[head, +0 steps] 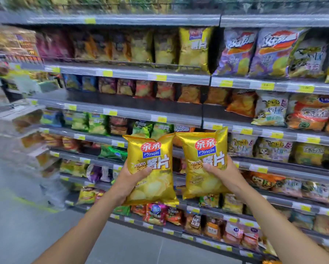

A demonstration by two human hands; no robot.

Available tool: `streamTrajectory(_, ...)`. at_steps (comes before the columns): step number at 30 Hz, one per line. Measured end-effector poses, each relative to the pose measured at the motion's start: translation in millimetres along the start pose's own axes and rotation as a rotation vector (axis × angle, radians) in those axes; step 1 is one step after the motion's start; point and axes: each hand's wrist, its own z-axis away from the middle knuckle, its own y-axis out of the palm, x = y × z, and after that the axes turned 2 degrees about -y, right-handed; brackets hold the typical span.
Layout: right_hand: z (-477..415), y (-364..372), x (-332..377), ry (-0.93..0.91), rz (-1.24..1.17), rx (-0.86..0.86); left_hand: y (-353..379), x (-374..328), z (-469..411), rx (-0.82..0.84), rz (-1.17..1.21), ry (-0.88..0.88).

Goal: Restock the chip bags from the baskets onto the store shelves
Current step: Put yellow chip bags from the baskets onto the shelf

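I hold two gold potato chip bags upright, side by side, in front of the store shelves. My left hand [130, 180] grips the left gold bag [150, 168] at its lower left edge, thumb across the front. My right hand [225, 176] grips the right gold bag [203, 164] from its right side, thumb on the front. Matching gold bags [194, 48] stand on the upper shelf, just left of the upright divider. No basket is in view.
Grey shelf rails [133, 74] with yellow price tags run across several levels, packed with chip bags. Purple and gold bags [255, 52] fill the upper right bay. Grey aisle floor [26, 216] lies at the lower left; another display stands blurred at far left.
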Motion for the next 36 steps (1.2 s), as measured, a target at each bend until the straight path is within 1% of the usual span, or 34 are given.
streamTrajectory(3, -15.7, 45.0, 23.3, -0.042, -0.006, 0.039, -48.1, -20.7, 0.0, -0.054, -0.011, 0.042)
streamTrajectory(7, -38.2, 87.5, 51.4, -0.101, 0.01, 0.061, -97.3, -47.8, -7.3, -0.112, -0.05, 0.098)
streamTrajectory(12, -64.9, 118.2, 87.5, -0.143, -0.006, 0.068, -131.2, -76.3, -29.7, -0.123, -0.065, 0.152)
streamTrajectory(20, -133.3, 130.3, 126.9, -0.21, -0.033, 0.041, -137.8, -124.1, -90.0, -0.102, -0.036, 0.234)
streamTrajectory(23, -164.9, 127.0, 136.8, -0.256, -0.011, 0.019, -135.9, -142.4, -120.2, -0.12, -0.051, 0.262)
streamTrajectory(30, -240.9, 112.0, 156.8, -0.274, -0.002, 0.012, -129.8, -173.2, -189.5, -0.085, -0.052, 0.331)
streamTrajectory(36, -273.2, 111.5, 177.0, -0.312, -0.003, -0.027, -131.1, -193.5, -233.0, -0.056, -0.04, 0.386)
